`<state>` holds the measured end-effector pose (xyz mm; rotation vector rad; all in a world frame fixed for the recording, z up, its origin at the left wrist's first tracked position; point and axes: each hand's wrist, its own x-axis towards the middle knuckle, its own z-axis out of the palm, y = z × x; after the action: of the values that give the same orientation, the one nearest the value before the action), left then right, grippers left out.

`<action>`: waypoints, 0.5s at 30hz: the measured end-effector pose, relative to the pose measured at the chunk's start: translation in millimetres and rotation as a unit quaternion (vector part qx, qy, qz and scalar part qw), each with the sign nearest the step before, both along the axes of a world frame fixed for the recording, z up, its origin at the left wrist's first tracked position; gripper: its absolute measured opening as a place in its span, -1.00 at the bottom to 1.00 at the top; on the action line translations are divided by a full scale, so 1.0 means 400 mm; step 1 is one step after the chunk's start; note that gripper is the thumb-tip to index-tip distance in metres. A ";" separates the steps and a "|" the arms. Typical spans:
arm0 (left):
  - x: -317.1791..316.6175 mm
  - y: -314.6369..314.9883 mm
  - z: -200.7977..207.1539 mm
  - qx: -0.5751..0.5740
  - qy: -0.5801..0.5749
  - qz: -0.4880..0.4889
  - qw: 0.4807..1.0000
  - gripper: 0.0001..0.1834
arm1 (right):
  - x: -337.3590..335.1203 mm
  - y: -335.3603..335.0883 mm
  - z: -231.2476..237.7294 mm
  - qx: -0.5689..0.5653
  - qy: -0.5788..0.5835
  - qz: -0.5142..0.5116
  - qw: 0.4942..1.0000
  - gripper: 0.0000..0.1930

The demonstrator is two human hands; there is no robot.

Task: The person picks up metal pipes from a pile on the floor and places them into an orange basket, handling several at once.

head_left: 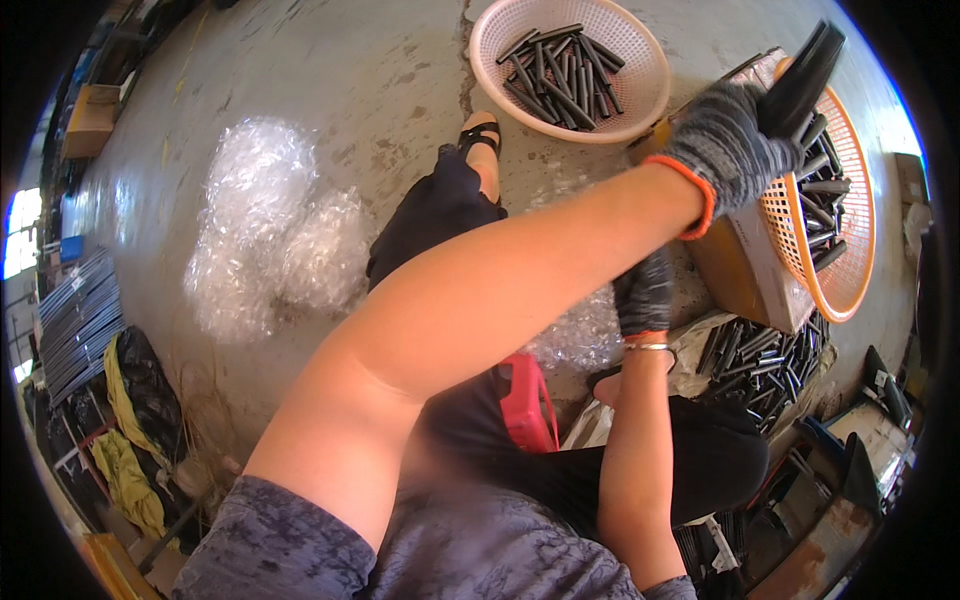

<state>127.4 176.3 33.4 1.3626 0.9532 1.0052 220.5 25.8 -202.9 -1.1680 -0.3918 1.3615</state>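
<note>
My left arm reaches far across to the right. My left hand [728, 140], in a grey knitted glove with an orange cuff, is closed round a few black tubes [806, 75], blurred, tilted up beside an orange basket [848, 270]. That basket leans on a cardboard box [745, 265] and holds several black tubes [824, 190]. Below my left forearm is my right hand [645, 292], gloved alike; its fingers are mostly hidden, so I cannot tell what they hold. Nearby on the floor lies crinkled clear plastic [582, 332].
A pale pink basket [650, 75] of black tubes stands ahead. Bunched clear plastic bags [270, 230] lie on the left floor. A heap of black tubes [755, 365] rests at right. Between my legs is a red plastic object [524, 405]. Metal rods [80, 325] are stacked far left.
</note>
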 end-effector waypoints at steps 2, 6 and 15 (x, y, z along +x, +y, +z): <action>-0.016 0.011 0.017 0.021 -0.062 0.024 0.998 -0.66 | 0.023 -0.110 -0.151 -0.076 -0.385 0.096 0.915 -0.79; -0.002 0.017 -0.004 -0.111 -0.078 -0.029 0.990 -0.67 | 0.036 -0.326 -0.250 -0.368 -0.470 0.271 0.755 -0.69; -0.002 0.002 -0.025 -0.204 -0.200 -0.108 0.952 -0.68 | 0.042 0.039 0.241 -0.038 -0.129 -0.112 0.984 -0.58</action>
<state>126.6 177.2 23.4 0.8531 0.6429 0.8188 237.3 41.2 -106.5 -1.4151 -0.3818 1.0403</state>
